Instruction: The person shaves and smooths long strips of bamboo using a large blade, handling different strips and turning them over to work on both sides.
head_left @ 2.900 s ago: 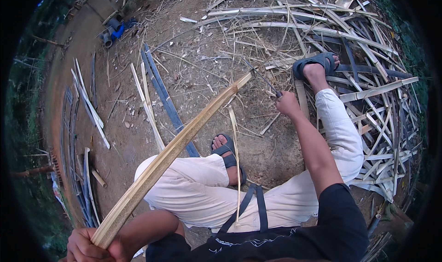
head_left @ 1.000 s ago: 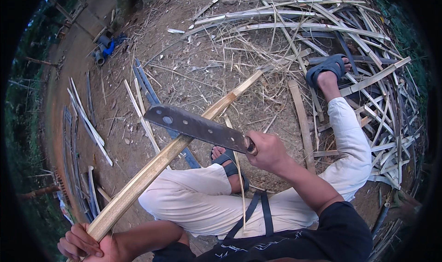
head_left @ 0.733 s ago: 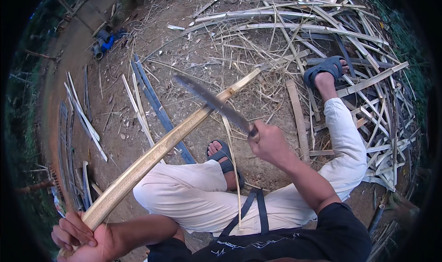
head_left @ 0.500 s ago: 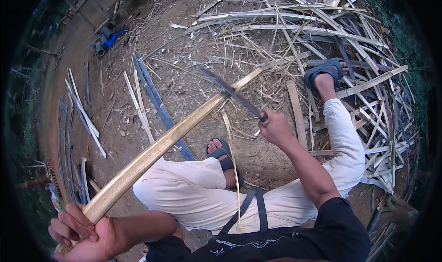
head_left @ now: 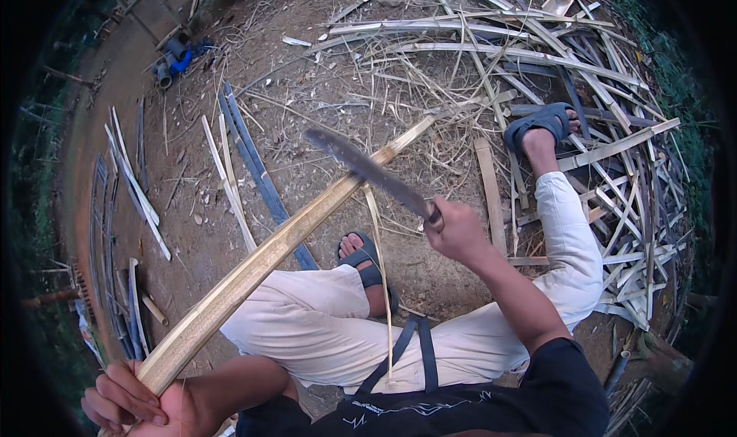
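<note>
Bamboo strip (head_left: pixel 261 263) slants before us, the fingers of our left hand (head_left: pixel 137 403) curled round its near end, our right hand (head_left: pixel 458 231) gripping a knife (head_left: pixel 378 177) across it; we judge it light, stiff, likely splintery, best held at that end.

L hand (head_left: pixel 134 402) on bamboo strip (head_left: pixel 284 242), R hand (head_left: pixel 458 230) w/ machete (head_left: pixel 381 178) across it
</note>
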{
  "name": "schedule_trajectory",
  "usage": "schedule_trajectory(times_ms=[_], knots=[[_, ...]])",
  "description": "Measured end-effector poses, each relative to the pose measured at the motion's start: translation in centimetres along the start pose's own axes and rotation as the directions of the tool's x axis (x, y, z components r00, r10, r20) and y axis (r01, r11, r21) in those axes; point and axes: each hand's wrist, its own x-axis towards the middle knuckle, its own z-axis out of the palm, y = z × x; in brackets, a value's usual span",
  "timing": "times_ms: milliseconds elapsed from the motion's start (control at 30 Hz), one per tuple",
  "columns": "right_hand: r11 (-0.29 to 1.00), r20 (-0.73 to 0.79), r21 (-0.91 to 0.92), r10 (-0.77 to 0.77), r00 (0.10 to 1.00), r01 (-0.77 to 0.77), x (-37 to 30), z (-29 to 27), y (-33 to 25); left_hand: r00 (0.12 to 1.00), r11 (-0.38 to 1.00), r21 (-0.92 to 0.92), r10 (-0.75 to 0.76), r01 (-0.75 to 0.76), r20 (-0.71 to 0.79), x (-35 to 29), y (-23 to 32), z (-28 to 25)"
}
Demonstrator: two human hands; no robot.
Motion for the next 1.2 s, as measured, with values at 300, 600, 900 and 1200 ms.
schedule_trajectory(times_ms=[300,600,900,1200], knots=[[0.989,-0.063,-0.034,0.14,0.988,-0.142,1.1,1.9,5.9,0.947,0.924,-0.329,-0.091,0.196,0.309,2.8,-0.9,-3.3],[0.925,-0.116,-0.009,0.376,0.919,-0.379,2.4,3.5,9.8,0.987,0.962,0.274,0.05,-0.007,-0.151,1.2,-1.0,1.5],[0.972,-0.087,0.131,0.206,0.975,-0.194,0.4,3.7,3.4,0.99,0.989,0.089,-0.107,0.116,-0.096,3.2,-1.3,-1.0],[0.996,-0.149,0.038,-0.074,0.986,0.08,-1.8,2.8,-2.4,0.972,0.977,0.196,-0.032,0.08,-0.233,2.9,-3.0,0.3]])
